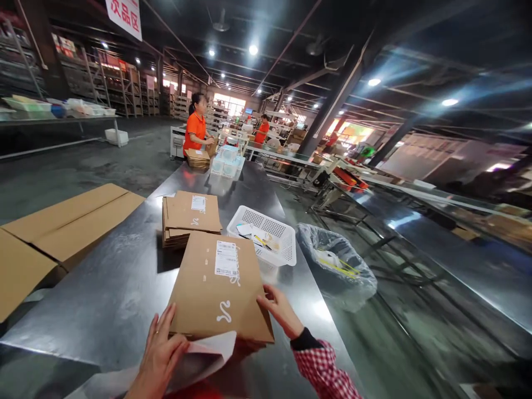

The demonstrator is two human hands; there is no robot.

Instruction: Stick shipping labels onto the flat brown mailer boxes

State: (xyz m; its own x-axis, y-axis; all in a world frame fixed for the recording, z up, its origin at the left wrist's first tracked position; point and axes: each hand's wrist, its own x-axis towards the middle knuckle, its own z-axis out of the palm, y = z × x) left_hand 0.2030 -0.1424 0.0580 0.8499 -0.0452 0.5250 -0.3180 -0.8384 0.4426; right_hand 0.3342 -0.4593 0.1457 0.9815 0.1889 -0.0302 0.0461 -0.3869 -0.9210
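In front of me on the metal table is a stack of flat brown cardboard mailers [195, 293]. The top one bears a white printed label [226, 258] and a white squiggle mark. My left hand [160, 346] is at the stack's near left corner, its fingers along the edge. Its thumb lies against a white sheet [218, 346] that curls up at the stack's near edge. My right hand [282, 310] pinches the right edge of the mailers between thumb and fingers. Behind stands a second, labelled stack of mailers [183, 213].
A white perforated basket [286, 249] with papers and a yellow-handled tool sits right of the stacks. Beside the table stands a clear-lined bin [332, 288]. An open carton [83, 216] is at the left. Farther along are boxes [228, 163] and a person in orange [195, 130].
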